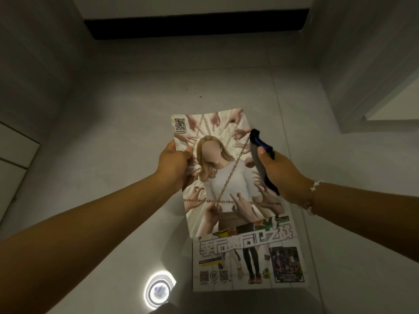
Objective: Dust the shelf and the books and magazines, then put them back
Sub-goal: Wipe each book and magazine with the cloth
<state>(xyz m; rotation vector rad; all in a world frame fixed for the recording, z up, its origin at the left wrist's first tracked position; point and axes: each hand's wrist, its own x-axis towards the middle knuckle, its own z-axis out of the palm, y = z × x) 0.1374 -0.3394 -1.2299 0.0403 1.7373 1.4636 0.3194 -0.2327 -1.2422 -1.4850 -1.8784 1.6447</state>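
A glossy magazine (224, 177) with a woman in white and many reaching hands on its cover is held up above the floor. My left hand (173, 165) grips its left edge, thumb on the cover. My right hand (283, 175) holds a dark cloth or duster (260, 152), grey with a blue stripe, against the cover's right edge. A second magazine (249, 264) with large white characters and several standing figures lies flat on the floor beneath it, partly covered by the held one.
Pale floor tiles (127, 114) stretch around the magazines. A dark gap under a white unit (197, 24) runs along the far side. White panels stand at the left and right. A ceiling lamp reflects as a bright ring (158, 290) on the floor near me.
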